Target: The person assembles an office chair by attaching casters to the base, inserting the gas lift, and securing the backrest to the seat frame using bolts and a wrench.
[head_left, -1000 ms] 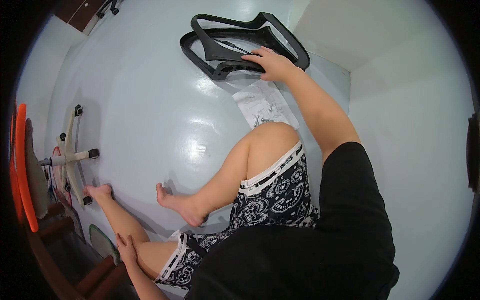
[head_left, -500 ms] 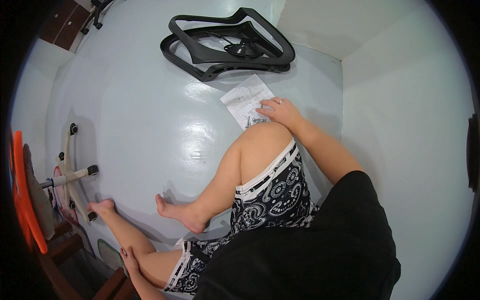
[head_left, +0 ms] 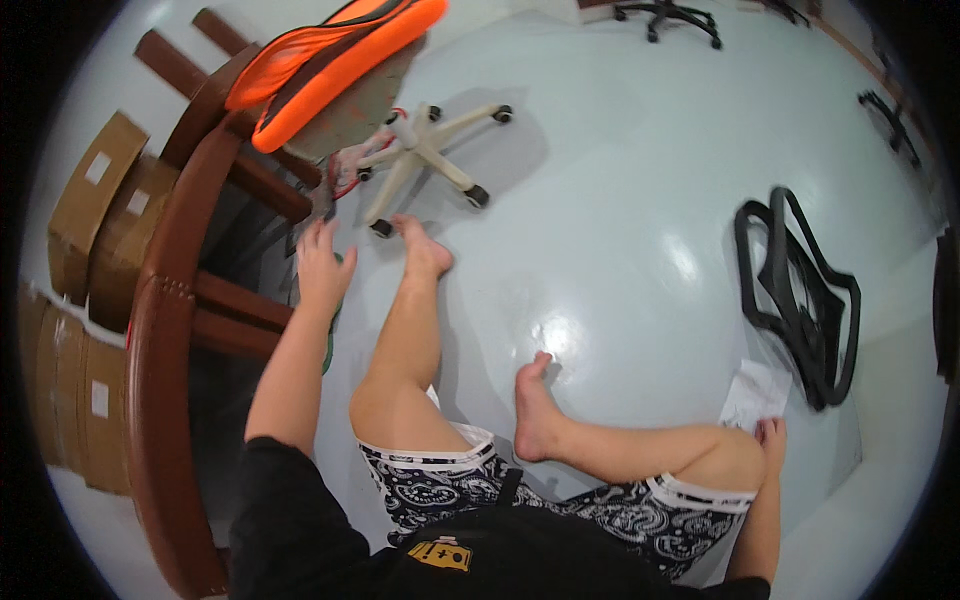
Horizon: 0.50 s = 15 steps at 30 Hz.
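My left hand (head_left: 320, 265) is raised near the brown furniture legs, fingers apart and nothing in them. Past its fingertips stands an upturned cream five-armed chair base (head_left: 415, 155) with black casters, next to an orange-edged chair seat or back (head_left: 345, 75). My right hand (head_left: 771, 440) rests low beside my bent right knee, at the near edge of a white printed sheet (head_left: 752, 393). Its fingers look loosely stretched, though the knee hides part of the hand. Just beyond the sheet lies a black chair-back frame (head_left: 795, 295) on the floor.
Brown padded furniture (head_left: 160, 380) with wooden bars (head_left: 235, 310) runs along my left. Behind it stand several cardboard boxes (head_left: 100, 390). Black caster bases (head_left: 668, 18) are at the far side. My bare feet (head_left: 535, 420) rest on the shiny pale floor (head_left: 620, 250).
The view has swung left. My left hand has left my left leg and reached forward toward the cream chair base. My right hand stays by the sheet; the small metal parts there are now hidden.
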{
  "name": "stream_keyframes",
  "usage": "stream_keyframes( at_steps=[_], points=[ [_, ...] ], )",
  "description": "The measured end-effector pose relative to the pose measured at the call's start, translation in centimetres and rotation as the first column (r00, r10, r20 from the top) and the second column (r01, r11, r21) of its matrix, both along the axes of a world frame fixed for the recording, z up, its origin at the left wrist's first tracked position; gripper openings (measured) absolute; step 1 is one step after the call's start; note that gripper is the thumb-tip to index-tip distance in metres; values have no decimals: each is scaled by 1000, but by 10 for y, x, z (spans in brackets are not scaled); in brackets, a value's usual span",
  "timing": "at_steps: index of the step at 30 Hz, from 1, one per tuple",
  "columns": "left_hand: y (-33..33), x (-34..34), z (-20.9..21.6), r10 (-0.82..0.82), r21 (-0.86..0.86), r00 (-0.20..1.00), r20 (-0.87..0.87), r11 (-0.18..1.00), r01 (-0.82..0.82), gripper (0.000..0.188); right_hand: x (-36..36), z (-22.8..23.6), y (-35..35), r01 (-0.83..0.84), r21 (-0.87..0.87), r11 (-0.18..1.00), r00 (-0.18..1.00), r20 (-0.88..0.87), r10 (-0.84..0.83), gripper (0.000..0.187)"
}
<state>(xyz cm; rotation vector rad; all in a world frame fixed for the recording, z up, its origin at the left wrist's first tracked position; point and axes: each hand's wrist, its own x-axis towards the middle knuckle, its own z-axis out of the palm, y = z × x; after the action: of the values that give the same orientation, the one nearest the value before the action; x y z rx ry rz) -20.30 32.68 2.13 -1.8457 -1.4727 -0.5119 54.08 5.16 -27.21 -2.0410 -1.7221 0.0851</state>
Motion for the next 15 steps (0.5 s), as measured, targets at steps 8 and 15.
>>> stream_keyframes(
  at_steps=[8,15],
  points=[
    [118,21,133,181,82,964,194,976,-200,54,-1,19,-8,174,-130,976,982,-49,-181,18],
    [192,59,133,119,-222,505,855,964,149,53,-13,42,-23,218,-359,908,931,-203,-304,33]
  ],
)
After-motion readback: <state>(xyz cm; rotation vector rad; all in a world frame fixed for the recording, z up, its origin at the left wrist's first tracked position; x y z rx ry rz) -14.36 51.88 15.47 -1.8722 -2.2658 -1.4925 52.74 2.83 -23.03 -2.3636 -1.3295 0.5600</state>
